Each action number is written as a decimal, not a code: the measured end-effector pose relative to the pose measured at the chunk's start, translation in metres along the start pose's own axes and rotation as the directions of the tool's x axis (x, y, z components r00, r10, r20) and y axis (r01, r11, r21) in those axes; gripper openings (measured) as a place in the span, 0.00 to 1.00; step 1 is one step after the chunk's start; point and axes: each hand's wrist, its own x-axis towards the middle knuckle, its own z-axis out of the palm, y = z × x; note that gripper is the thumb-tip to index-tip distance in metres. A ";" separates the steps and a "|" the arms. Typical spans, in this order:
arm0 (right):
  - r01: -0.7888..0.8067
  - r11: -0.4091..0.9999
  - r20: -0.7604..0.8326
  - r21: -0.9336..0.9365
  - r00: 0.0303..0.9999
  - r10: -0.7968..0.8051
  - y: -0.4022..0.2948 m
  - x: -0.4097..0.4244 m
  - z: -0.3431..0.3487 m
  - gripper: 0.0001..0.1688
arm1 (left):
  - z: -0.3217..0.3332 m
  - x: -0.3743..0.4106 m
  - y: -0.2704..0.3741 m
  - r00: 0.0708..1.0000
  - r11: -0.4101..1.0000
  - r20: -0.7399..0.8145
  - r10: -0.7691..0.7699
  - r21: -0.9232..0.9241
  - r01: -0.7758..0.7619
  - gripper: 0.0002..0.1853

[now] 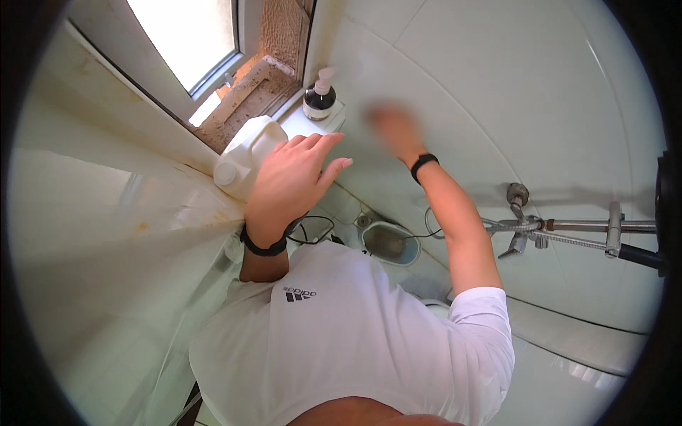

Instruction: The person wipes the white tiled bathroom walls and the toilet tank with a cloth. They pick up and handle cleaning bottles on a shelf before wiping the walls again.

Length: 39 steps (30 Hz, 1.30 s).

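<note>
My left hand (293,178) is stretched out palm down, thumb apart from the fingers, with nothing seen in its grasp. It overlaps the right side of a white plastic jug (240,154) with a round cap; whether it touches the jug is unclear. Just beyond the fingertips, a dark pump bottle (319,100) with a pale pump head stands on a white ledge (298,125). My right hand (395,128) is reached out in front of the white tiled wall (458,64), blurred by motion. Its fingers and anything in them cannot be made out.
An ajar window (213,80) opens above a dirty sill (250,106) at upper left. On the floor, a tub (410,254) holds murky liquid near a drain (364,220) and a black cable (306,240). A shower mixer tap (518,229) juts from the right wall.
</note>
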 end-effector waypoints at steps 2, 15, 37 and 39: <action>0.103 0.989 -0.034 -0.106 0.994 -0.107 0.009 0.003 -0.006 0.23 | 0.003 0.001 -0.008 0.999 1.000 -0.051 0.001 0.004 -0.001 0.23; -0.065 0.998 -0.096 0.013 0.993 0.066 -0.032 -0.042 0.068 0.19 | -0.003 -0.001 -0.002 0.990 0.987 0.034 0.138 -0.089 -0.134 0.24; -0.454 0.888 -0.039 0.074 0.889 0.457 -0.010 -0.165 0.016 0.22 | 0.004 0.001 0.017 0.903 0.911 0.229 0.363 -0.290 -0.293 0.20; -0.672 0.686 0.097 0.278 0.731 0.676 -0.028 -0.206 0.044 0.20 | 0.006 -0.001 0.017 0.875 0.903 0.301 0.380 -0.327 -0.279 0.20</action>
